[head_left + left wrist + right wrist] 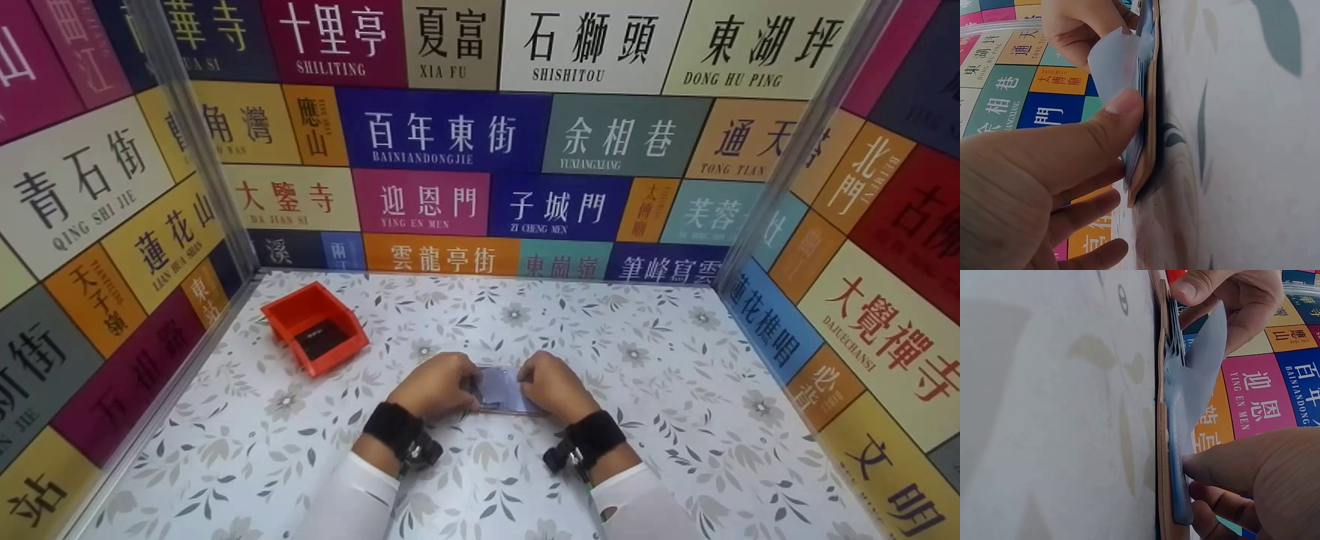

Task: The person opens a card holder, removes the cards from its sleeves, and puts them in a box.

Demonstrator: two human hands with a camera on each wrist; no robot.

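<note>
A card holder with a tan cover [1150, 129] and a stack of clear plastic sleeves [499, 388] lies spread on the table between the hands. At its left side my left hand [439, 386] holds the sleeves, thumb on top near the edge. My right hand [553, 386] pinches the right side, its thumb [1196, 464] against the sleeve edges and its fingers curled by the cover. One translucent sleeve [1210, 360] stands up, bent away from the stack, between both hands. In the head view the hands partly hide both ends of the holder.
A red plastic bin [334, 361] with a flat black item [321, 337] inside stands at the back left of the table. The tabletop [660, 465] has a leaf and flower print. Panels [442, 135] with place names enclose the back and sides.
</note>
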